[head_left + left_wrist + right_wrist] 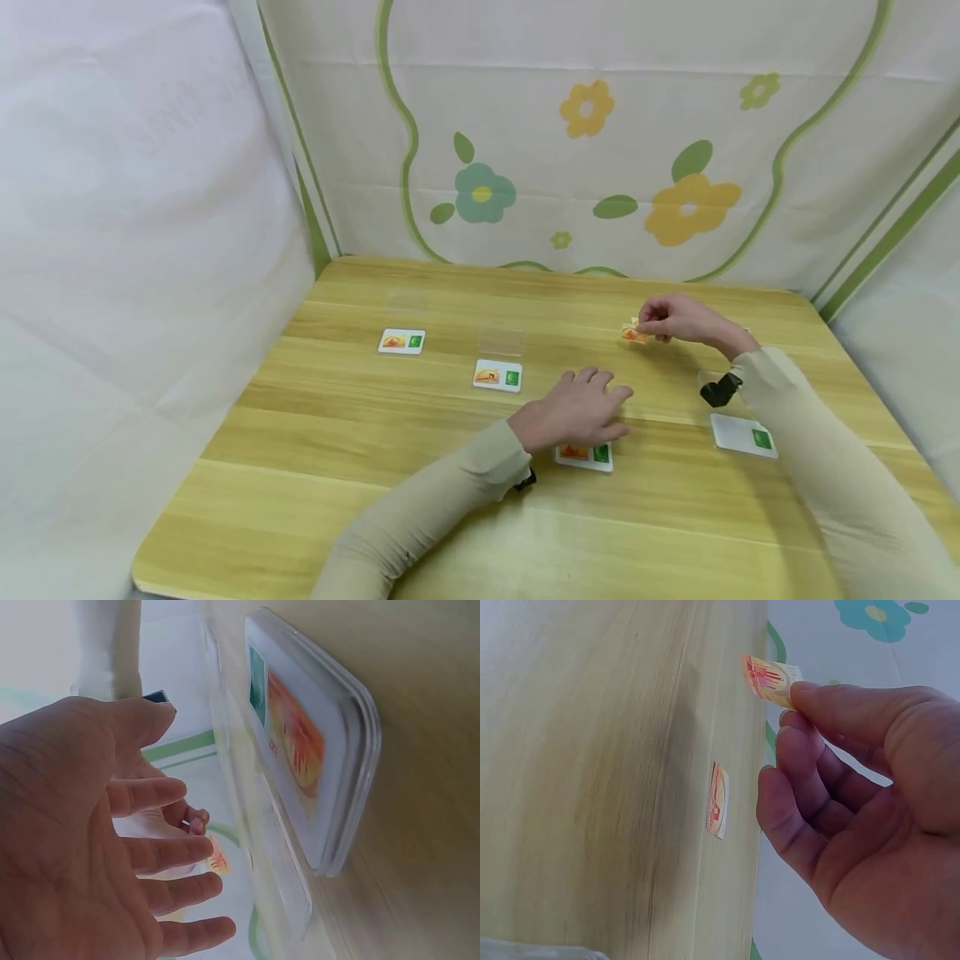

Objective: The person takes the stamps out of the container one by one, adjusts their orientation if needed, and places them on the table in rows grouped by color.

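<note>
My right hand [686, 321] pinches a small orange-and-yellow printed paper piece [769, 677] between thumb and fingertips, above the far right of the table. Below it, a second orange printed piece [718, 801] lies on the wood. My left hand [577, 410] hovers palm down with spread fingers, holding nothing. It partly hides a white card [583, 457] with an orange picture and a green patch. In the left wrist view this card appears as a flat rounded slab [307, 742] with clear edges, and a clear plate [283, 855] lies beside it.
Two similar cards lie to the left, a far one [402, 342] and a nearer one [498, 376] with a clear plate [502, 342] behind it. Near the right forearm lies a card [744, 436] with only a green patch visible. Cloth walls [540, 167] border the wooden table [315, 467].
</note>
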Demonstrator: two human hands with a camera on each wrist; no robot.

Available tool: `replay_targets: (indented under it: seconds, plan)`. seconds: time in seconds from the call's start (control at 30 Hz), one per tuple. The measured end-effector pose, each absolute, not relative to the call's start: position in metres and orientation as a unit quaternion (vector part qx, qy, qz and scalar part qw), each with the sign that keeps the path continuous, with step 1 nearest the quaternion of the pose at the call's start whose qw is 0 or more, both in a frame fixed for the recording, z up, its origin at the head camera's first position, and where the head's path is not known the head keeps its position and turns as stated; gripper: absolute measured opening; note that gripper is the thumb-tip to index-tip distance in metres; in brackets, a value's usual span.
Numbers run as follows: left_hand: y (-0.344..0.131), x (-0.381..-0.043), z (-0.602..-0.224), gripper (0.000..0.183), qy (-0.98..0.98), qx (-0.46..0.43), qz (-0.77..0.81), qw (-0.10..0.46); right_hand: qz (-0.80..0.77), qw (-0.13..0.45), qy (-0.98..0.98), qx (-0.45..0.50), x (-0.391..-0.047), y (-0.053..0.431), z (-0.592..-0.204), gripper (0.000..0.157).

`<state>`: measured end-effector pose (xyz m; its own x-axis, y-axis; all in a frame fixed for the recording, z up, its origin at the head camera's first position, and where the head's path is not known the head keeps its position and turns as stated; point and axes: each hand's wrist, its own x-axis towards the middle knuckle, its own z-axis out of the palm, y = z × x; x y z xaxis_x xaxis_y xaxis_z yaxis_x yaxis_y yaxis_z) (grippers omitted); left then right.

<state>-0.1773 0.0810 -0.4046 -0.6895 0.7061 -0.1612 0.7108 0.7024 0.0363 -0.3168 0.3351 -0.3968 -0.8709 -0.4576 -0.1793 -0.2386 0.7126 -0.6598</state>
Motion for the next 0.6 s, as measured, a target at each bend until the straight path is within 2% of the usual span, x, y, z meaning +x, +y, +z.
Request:
replay_targets:
  seconds: [0.6]
  plan:
    - [0.056, -0.186, -0.404, 0.057, 0.922, 0.381, 0.015, 0.071, -0.333, 0.166, 0.907, -0.196, -0.334, 0.332, -0.402, 0.016]
